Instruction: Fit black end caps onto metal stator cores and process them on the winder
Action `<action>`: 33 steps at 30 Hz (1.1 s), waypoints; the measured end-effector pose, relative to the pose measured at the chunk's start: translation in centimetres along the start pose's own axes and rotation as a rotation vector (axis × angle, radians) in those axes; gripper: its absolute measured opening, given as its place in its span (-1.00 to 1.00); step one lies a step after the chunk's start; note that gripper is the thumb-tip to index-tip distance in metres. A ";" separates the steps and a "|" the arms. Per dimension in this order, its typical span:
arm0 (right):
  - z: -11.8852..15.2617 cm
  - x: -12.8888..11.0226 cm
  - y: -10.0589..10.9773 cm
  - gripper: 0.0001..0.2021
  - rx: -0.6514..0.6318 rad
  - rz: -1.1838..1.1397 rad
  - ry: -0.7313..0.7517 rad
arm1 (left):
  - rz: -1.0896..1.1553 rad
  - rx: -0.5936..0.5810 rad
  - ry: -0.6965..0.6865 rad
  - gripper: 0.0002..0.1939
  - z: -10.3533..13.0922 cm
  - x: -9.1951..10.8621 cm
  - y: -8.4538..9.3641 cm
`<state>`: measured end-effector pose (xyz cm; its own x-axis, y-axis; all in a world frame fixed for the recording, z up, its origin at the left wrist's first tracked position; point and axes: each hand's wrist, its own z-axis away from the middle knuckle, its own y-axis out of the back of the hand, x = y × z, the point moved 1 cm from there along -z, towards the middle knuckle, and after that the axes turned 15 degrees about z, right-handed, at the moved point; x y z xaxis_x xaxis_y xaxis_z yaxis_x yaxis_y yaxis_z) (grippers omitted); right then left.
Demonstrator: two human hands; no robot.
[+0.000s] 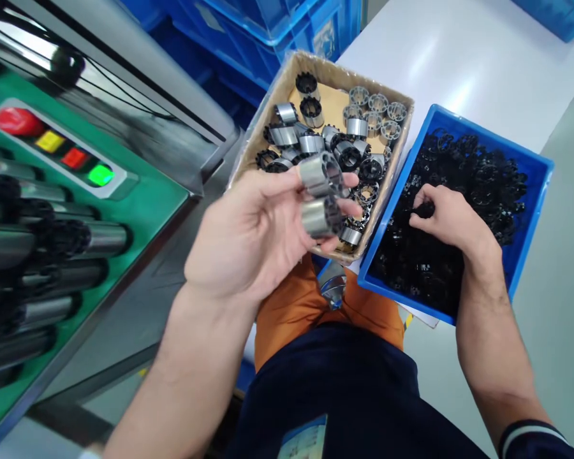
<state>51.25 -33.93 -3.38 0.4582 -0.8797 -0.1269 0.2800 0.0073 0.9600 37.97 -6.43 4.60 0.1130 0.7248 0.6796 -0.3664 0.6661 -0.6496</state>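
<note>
- Your lower metal core (314,218) could slip, as your thumb seems to press only the upper core (312,176).
- Both lie in your half-curled left hand (256,233), over the carton (332,105).
- Your right hand (447,213) nearly pinches among black parts (476,169); whether it grips any, you can't tell.

On my feed I am seeing a white table (483,44) stretching across the upper right of the frame, with a deep blue bin (526,233) resting on it at centre right and a second blue container (559,16) poking in at the top right corner. At the left, a green worktop (148,210) is carrying metal cylinders (105,239) and a panel of coloured buttons (63,150).
</note>
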 end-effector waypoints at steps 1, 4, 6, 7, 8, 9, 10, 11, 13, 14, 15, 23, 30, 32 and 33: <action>0.1 0.2 0.1 -0.82 -0.026 -0.015 0.007 | -0.016 -0.012 0.022 -0.69 0.3 -0.2 0.5; 0.4 0.8 0.2 -0.82 -0.006 -0.068 0.023 | -0.069 -0.046 0.073 -0.66 0.9 -0.9 1.5; 0.6 1.1 0.5 -0.74 0.086 -0.133 0.014 | -0.072 -0.057 0.068 -0.57 1.2 -1.3 1.9; 0.7 1.2 0.7 -0.67 0.130 -0.182 -0.002 | -0.058 -0.061 0.068 -0.53 1.3 -1.6 2.0; 0.9 1.1 0.9 -0.62 0.163 -0.241 -0.021 | -0.041 -0.062 0.070 -0.49 1.3 -1.8 1.9; 1.0 0.9 1.2 -0.61 0.186 -0.308 -0.034 | -0.033 -0.063 0.079 -0.45 1.4 -2.1 1.8; 1.2 0.5 1.6 -0.62 0.208 -0.382 -0.034 | -0.036 -0.067 0.091 -0.43 1.4 -2.4 1.6; 1.3 0.0 2.0 -0.64 0.230 -0.455 -0.015 | -0.046 -0.072 0.105 -0.44 1.4 -2.7 1.3; 1.8 -1.5 2.7 -0.62 0.270 -0.581 0.066 | -0.073 -0.088 0.124 -0.47 1.4 -3.4 0.8; 2.1 -2.3 2.9 -0.59 0.281 -0.629 0.116 | -0.081 -0.095 0.119 -0.47 1.4 -3.7 0.6; 2.4 -3.2 3.1 -0.56 0.289 -0.664 0.165 | -0.081 -0.095 0.097 -0.47 1.3 -4.1 0.4; 3.4 -7.8 1.4 -0.48 0.352 -0.811 0.346 | -0.195 -0.064 -0.097 -0.53 1.2 -6.4 0.4; 3.3 -8.1 1.3 -0.61 0.344 -0.872 0.437 | -0.262 -0.059 -0.141 -0.38 1.1 -6.9 1.1; 3.4 -8.2 1.4 -0.58 0.315 -0.868 0.412 | -0.283 -0.091 -0.149 -0.40 1.1 -6.9 1.3; 3.5 -8.3 1.5 -0.56 0.301 -0.862 0.394 | -0.291 -0.104 -0.152 -0.41 1.2 -6.8 1.4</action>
<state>44.92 -28.31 -0.07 0.4617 -0.3067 -0.8323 0.4484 -0.7290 0.5173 35.62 -10.66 -0.53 0.0573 0.4730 0.8792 -0.2424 0.8609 -0.4473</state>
